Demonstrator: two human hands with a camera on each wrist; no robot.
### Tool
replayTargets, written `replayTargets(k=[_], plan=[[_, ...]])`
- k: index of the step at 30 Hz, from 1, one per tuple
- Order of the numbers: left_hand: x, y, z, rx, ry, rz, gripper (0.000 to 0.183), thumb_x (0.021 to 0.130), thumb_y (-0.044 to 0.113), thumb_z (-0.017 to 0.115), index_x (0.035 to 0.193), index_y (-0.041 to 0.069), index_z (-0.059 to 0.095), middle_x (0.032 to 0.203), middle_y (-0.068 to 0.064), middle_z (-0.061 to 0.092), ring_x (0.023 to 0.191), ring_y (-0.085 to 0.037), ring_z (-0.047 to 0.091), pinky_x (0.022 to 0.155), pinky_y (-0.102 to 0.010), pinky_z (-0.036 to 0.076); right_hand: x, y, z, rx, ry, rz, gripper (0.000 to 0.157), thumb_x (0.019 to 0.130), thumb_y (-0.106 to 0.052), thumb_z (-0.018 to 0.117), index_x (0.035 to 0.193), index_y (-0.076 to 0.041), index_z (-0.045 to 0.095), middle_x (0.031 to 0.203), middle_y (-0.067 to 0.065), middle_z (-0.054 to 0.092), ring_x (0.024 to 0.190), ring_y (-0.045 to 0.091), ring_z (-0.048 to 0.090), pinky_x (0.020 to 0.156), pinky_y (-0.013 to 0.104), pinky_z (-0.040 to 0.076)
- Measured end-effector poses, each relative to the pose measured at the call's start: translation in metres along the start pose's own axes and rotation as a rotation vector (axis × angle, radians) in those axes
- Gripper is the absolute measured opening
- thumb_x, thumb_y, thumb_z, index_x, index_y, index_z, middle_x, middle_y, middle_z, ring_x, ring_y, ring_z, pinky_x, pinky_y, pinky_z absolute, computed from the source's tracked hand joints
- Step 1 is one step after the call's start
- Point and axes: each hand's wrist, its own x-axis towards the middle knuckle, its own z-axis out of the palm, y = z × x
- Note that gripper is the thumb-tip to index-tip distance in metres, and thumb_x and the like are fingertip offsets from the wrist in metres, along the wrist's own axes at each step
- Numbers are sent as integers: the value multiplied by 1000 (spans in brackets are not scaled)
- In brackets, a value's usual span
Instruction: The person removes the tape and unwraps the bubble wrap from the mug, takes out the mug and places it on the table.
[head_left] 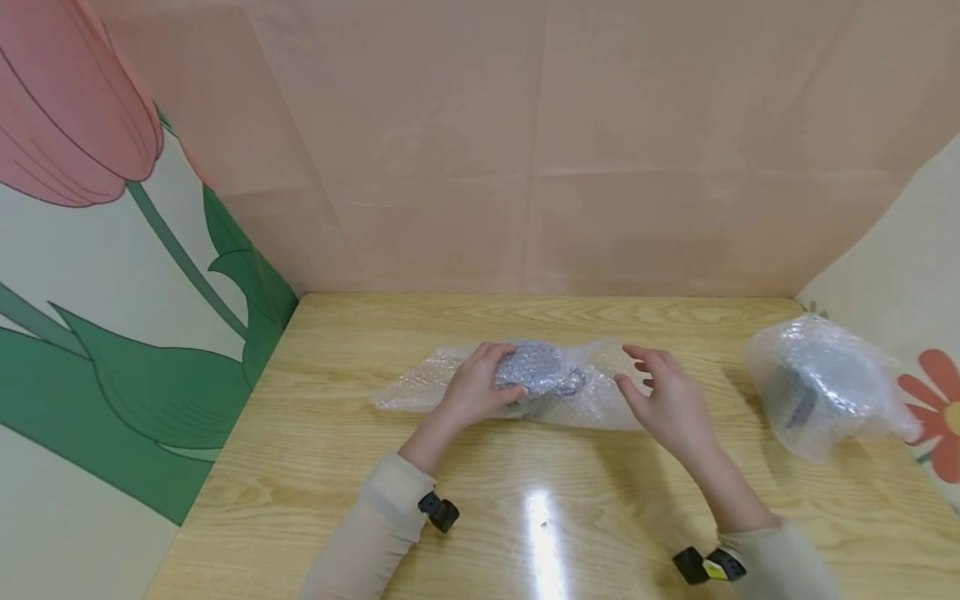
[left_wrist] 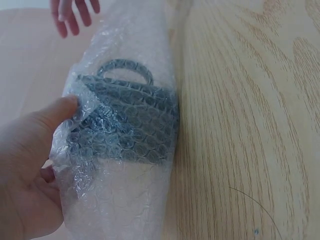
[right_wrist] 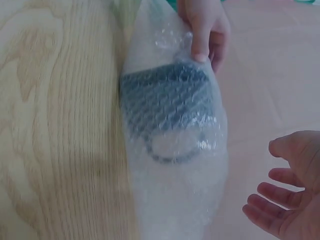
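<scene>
A dark mug (left_wrist: 132, 122) with a ring handle (left_wrist: 127, 64) stands on the table, wrapped in clear bubble wrap (head_left: 420, 382). The wrap's loose ends spread out to the left and right of it. My left hand (head_left: 472, 387) grips the wrapped mug at its upper left, thumb on the near side and fingers round the far side. To the right, beside the handle, my right hand (head_left: 670, 408) hovers apart from the wrap. Its fingers are spread and loosely bent, with nothing between them, as the right wrist view also shows.
Another bubble-wrapped bundle (head_left: 828, 387), with something dark inside, sits at the table's right edge. The wooden table (head_left: 330, 500) meets a pink backdrop (head_left: 450, 208) at the back. Flower-printed panels (head_left: 172, 392) stand at both sides.
</scene>
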Motion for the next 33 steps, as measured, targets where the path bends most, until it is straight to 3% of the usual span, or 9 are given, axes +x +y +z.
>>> replayTargets(k=[10, 24, 29, 33], plan=[[1, 1, -1, 14, -1, -14, 68, 80, 39, 69, 136, 13, 42, 134, -4, 47, 115, -21, 51, 95, -37, 46, -3, -13, 14, 69, -26, -42, 38, 78, -4, 70, 114, 1, 59, 102, 18, 60, 85, 32, 64, 65, 40, 56], [0, 0, 2, 37, 20, 4, 68, 80, 40, 69, 136, 13, 43, 138, -3, 43, 118, -20, 49, 97, -36, 45, -12, -19, 31, 32, -42, -77, 40, 77, -12, 72, 113, 0, 60, 102, 17, 62, 83, 30, 65, 64, 40, 56], [-1, 0, 3, 66, 52, 42, 65, 78, 39, 70, 133, 14, 46, 139, -2, 41, 118, -20, 49, 97, -36, 44, -14, -17, 37, 9, -29, -73, 42, 75, -13, 73, 113, 0, 60, 102, 18, 62, 84, 30, 65, 61, 42, 55], [-2, 0, 4, 133, 86, 115, 56, 78, 37, 71, 127, 15, 53, 136, -2, 45, 121, -19, 46, 99, -35, 42, -15, -16, 41, 3, -44, -55, 44, 75, -13, 74, 114, 2, 59, 102, 19, 62, 85, 32, 64, 62, 44, 54]])
